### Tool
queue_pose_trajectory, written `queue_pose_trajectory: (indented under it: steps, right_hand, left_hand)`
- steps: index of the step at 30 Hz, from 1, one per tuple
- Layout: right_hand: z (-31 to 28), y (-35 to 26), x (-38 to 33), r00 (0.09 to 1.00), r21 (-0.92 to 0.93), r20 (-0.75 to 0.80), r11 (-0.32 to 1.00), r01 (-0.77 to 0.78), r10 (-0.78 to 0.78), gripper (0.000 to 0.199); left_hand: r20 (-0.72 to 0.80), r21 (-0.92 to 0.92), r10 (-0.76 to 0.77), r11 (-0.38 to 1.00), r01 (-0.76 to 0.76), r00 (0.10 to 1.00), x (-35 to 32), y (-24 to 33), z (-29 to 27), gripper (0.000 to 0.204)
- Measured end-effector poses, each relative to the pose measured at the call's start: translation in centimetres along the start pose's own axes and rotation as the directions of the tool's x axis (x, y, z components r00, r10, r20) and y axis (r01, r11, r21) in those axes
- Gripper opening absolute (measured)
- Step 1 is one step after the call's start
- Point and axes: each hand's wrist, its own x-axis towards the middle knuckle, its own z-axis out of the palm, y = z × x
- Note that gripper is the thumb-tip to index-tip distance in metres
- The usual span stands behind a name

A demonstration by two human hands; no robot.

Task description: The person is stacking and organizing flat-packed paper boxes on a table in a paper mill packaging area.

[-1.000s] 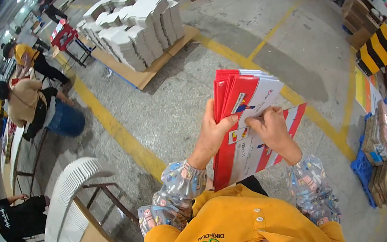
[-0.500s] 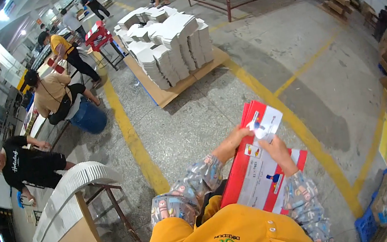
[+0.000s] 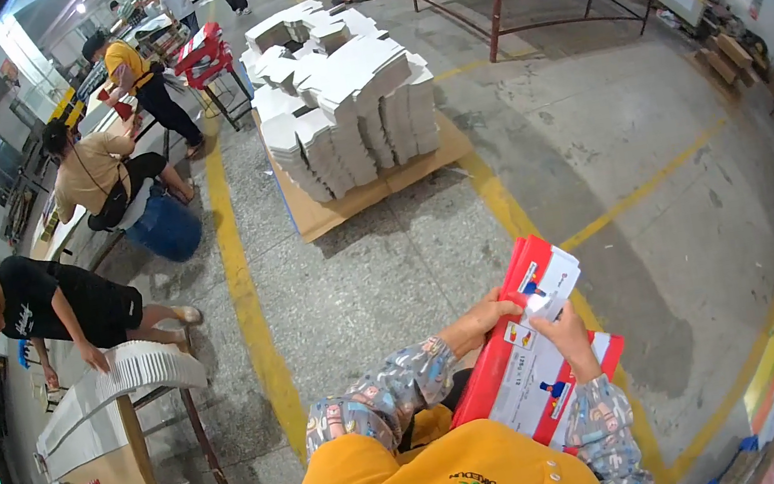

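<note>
I hold a stack of flat red-and-white printed cartons (image 3: pixel 519 373) in front of my yellow apron, slanted up to the right. My left hand (image 3: pixel 481 321) grips its left edge, the fingers closed round it. On the upper face, my right hand (image 3: pixel 567 335) is closed with thumb and fingers pressed at the middle of the top carton, where a shiny white patch shows. Several layers fan apart at the far end. Parts of the lower sheets are hidden by my hands and patterned sleeves.
A tall pile of white cut card (image 3: pixel 354 95) stands on a brown board (image 3: pixel 322 217) ahead. At left, a table (image 3: pixel 153 461) bears white card and red pieces. A person in black (image 3: pixel 63 303) stands there; others sit and stand beyond, near a blue barrel (image 3: pixel 164 227).
The stack's far end has settled flatter, showing more of its print. My right hand still presses on it. The person in black has come closer to the table, a hand on the white card.
</note>
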Motion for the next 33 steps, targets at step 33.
queue_pose_trajectory:
  steps: [33]
  right_hand:
    - [-15.7,-8.1,20.4,0.956,-0.213,-0.185,0.959,0.186,-0.227,0.076]
  left_hand:
    - [0.012,0.037,0.142,0.989,-0.142,0.990,19.1,16.6,10.0,0.039]
